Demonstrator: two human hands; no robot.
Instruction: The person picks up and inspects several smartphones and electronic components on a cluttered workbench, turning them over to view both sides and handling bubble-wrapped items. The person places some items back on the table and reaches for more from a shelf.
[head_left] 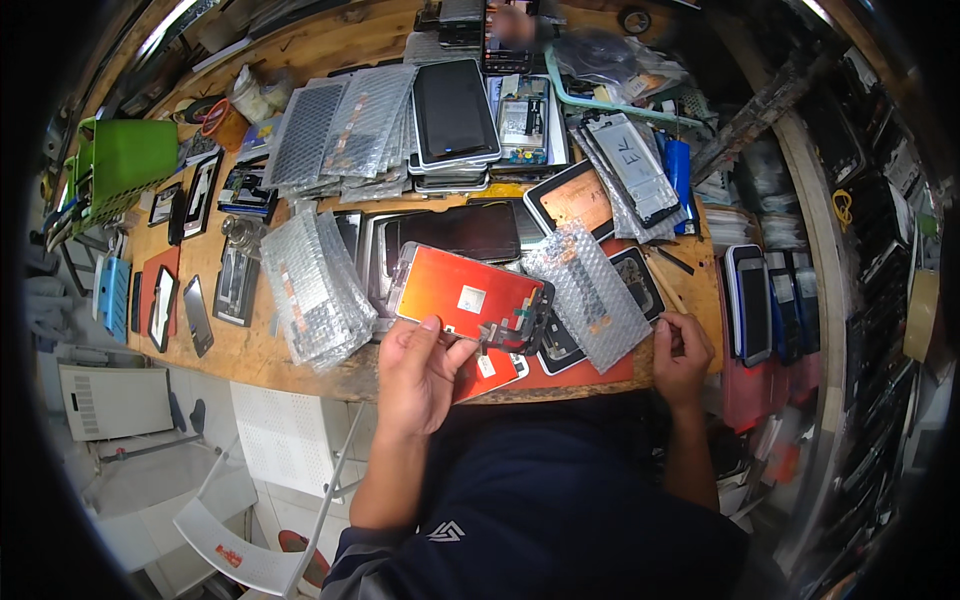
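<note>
My left hand (412, 375) grips a phone display panel (440, 285) by its lower left edge, thumb on top. The panel is tilted, its orange-red back facing up, with a small white square label and a dark flex cable at its right end. My right hand (684, 352) is closed near the table's front edge, beside a bubble-wrap sleeve (590, 300) and the end of a thin wooden stick (668, 287). Whatever its fingers hold, if anything, is hidden. Below the panel lies another orange-backed display (487, 370).
Bubble-wrapped parts (315, 290) lie left of the panel. Behind it are a dark screen (465, 232), a stack topped by a white-framed tablet (455, 115) and an open device with exposed circuitry (524, 115). A green basket (125, 165) stands far left; a white chair (240, 560) is below.
</note>
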